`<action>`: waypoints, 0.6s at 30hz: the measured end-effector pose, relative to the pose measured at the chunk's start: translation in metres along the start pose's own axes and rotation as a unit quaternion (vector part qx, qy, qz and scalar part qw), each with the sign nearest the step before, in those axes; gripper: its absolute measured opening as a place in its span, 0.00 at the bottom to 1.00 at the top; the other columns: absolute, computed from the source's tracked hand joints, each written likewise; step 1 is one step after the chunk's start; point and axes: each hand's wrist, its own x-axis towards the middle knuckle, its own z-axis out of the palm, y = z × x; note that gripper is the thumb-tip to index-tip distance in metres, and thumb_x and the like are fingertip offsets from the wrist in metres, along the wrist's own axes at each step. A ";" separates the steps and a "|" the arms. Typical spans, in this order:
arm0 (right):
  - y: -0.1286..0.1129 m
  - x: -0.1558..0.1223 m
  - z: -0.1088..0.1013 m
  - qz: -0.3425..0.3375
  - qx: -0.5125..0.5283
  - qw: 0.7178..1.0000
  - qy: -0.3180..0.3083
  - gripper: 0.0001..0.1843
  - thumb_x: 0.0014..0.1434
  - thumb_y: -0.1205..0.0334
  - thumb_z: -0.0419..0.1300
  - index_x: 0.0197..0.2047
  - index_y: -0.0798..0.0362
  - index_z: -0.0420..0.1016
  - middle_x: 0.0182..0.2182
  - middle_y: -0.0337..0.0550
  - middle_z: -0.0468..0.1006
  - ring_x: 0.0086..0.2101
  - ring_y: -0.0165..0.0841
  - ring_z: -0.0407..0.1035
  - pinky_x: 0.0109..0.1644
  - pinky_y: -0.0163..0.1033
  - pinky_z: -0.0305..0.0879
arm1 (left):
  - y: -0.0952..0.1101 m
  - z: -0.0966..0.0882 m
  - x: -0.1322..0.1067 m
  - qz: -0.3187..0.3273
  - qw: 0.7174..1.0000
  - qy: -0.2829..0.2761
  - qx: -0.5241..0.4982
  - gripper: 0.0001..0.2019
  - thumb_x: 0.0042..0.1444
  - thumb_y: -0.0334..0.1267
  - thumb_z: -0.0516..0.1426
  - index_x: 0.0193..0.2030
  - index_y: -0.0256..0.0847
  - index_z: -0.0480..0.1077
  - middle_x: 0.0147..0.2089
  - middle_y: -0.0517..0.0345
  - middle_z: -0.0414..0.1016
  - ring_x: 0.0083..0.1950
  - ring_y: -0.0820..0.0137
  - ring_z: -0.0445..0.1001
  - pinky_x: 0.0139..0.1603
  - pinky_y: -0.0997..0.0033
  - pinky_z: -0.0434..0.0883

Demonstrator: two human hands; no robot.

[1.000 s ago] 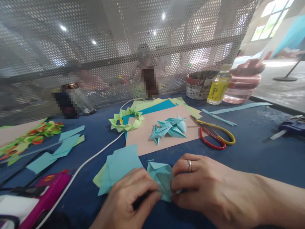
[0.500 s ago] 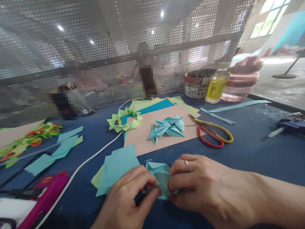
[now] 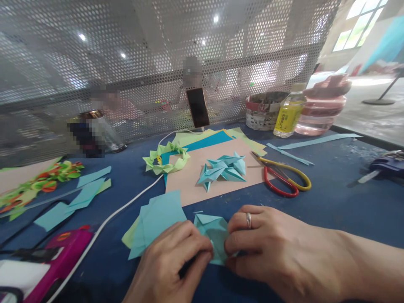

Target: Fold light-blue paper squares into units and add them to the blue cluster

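Observation:
Between my hands lies a light-blue sheet of paper (image 3: 213,229), its far edge folded over, on the dark blue table. My left hand (image 3: 173,261) is closed in a pinch at the sheet's left side, thumb against forefinger. With curled fingers my right hand (image 3: 268,248), a ring on one finger, grips the right side; its fingertips are partly hidden. Left of the sheet rests a stack of light-blue paper squares (image 3: 160,214), a green one showing beneath. Folded light-blue paper pieces (image 3: 222,168) with points sit farther back on a pink sheet (image 3: 186,189).
Scissors (image 3: 285,176) with red and yellow handles lie at the right. A green folded-paper ring (image 3: 167,162) is behind the stack. A white cable (image 3: 116,214) crosses the left. A bottle (image 3: 288,115), a pink jug (image 3: 322,111) and a phone (image 3: 198,107) stand along the back.
My left thumb and forefinger have pressed closer together on the paper. The sheet and my right hand stay nearly in place; the whole view shifts slightly.

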 end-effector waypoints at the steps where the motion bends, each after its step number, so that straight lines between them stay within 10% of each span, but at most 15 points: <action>1: 0.000 0.000 0.000 0.001 -0.002 1.000 -0.001 0.11 0.49 0.76 0.61 0.37 0.57 0.77 0.35 0.38 0.76 0.39 0.33 0.65 0.43 0.40 0.60 | 0.000 0.000 -0.001 0.002 1.000 0.001 -0.001 0.08 0.62 0.27 0.54 0.39 0.45 0.71 0.33 0.63 0.71 0.35 0.73 0.73 0.34 0.73 0.70; 18: 0.000 0.001 0.002 0.008 0.009 1.000 -0.011 0.11 0.50 0.75 0.59 0.37 0.58 0.77 0.35 0.40 0.76 0.38 0.33 0.64 0.42 0.40 0.60 | -0.004 0.001 -0.004 0.013 1.000 0.011 -0.001 0.06 0.63 0.29 0.56 0.39 0.45 0.71 0.33 0.65 0.72 0.35 0.72 0.71 0.34 0.71 0.67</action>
